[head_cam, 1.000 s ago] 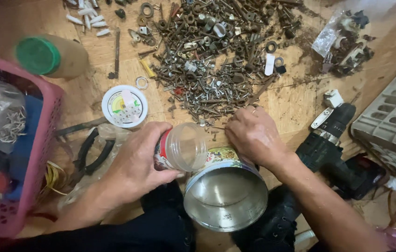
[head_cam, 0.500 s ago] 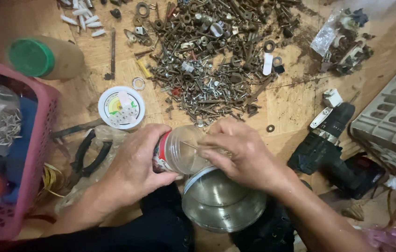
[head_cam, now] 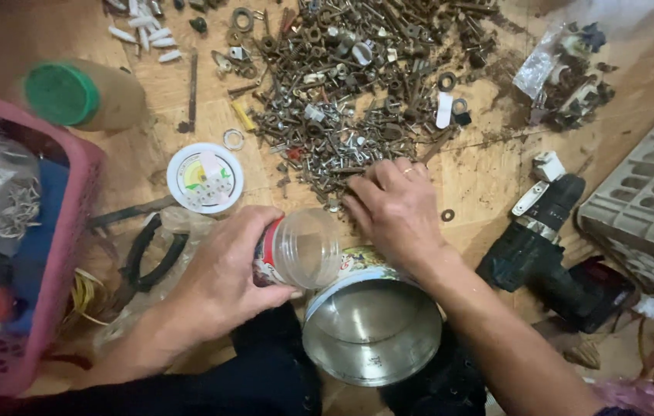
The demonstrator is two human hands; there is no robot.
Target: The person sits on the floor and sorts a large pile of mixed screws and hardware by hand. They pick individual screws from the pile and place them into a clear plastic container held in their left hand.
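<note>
My left hand (head_cam: 223,277) grips a small clear plastic jar (head_cam: 301,249) with a red label, tipped on its side with the mouth facing right. Just below it stands an open metal tin (head_cam: 373,323), shiny inside. My right hand (head_cam: 395,209) rests palm down at the near edge of a big pile of rusty screws, nuts and washers (head_cam: 358,85), fingers bent onto the pieces. Whether a piece is pinched under the fingers is hidden.
A pink basket (head_cam: 73,231) with wire and bags sits at left. A green-lidded jar (head_cam: 80,96), a white round lid (head_cam: 205,177), black pliers (head_cam: 150,250), a cordless drill (head_cam: 543,246), a grey crate (head_cam: 650,208) and a bag of parts (head_cam: 566,73) lie around on the wooden floor.
My right hand moved from the jar's mouth back up to the edge of the screw pile. The left hand keeps the jar in about the same place.
</note>
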